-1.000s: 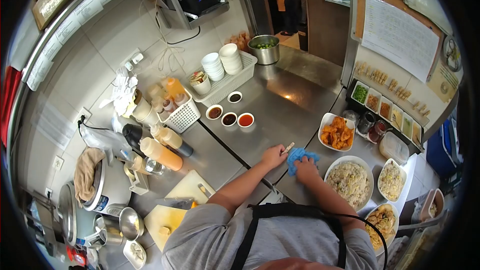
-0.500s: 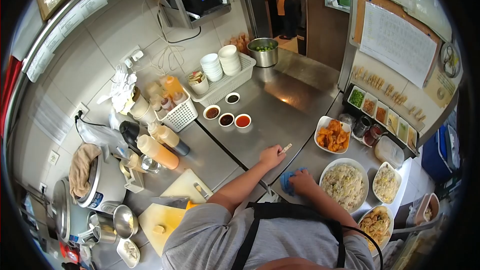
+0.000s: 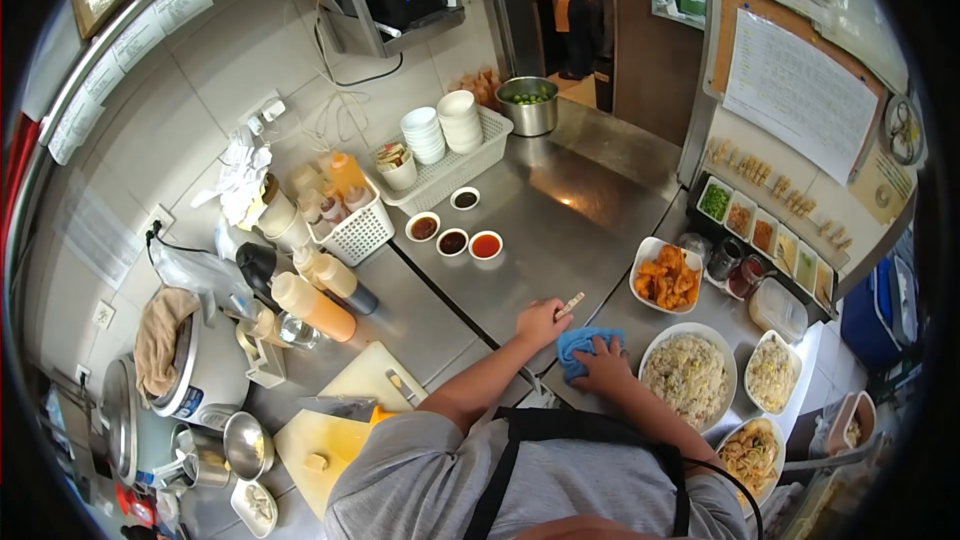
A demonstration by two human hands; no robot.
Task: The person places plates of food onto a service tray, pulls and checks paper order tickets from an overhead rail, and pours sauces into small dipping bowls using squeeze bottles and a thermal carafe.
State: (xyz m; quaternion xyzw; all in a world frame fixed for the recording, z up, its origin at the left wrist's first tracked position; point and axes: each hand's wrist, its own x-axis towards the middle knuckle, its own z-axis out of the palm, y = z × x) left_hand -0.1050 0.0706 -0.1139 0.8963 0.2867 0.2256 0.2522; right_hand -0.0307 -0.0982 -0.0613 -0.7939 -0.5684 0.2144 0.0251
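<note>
My left hand [image 3: 540, 323] is closed around a small wooden clothespin [image 3: 573, 302], which sticks out past the fingers above the steel counter [image 3: 560, 210]. My right hand [image 3: 604, 370] lies with its fingers spread on a blue cloth [image 3: 584, 342], pressing it against the counter. Just right of that hand stands a large white bowl of fried rice [image 3: 688, 376]. Beyond it is a square white bowl of orange fried pieces [image 3: 666, 277]. Ahead of my left hand sit several small sauce cups, one with red sauce [image 3: 486, 243].
Squeeze bottles [image 3: 313, 305] and a cutting board [image 3: 372, 380] with a knife [image 3: 345, 407] are on the left. A bowl of noodles [image 3: 750, 458] and a smaller rice bowl [image 3: 773, 370] stand right. Stacked white bowls [image 3: 459, 120] and a steel pot [image 3: 527, 107] are at the back.
My right hand has slid the blue cloth slightly forward, and its fingers have spread over it. More of the cloth shows. My left hand stays nearly in place with the clothespin.
</note>
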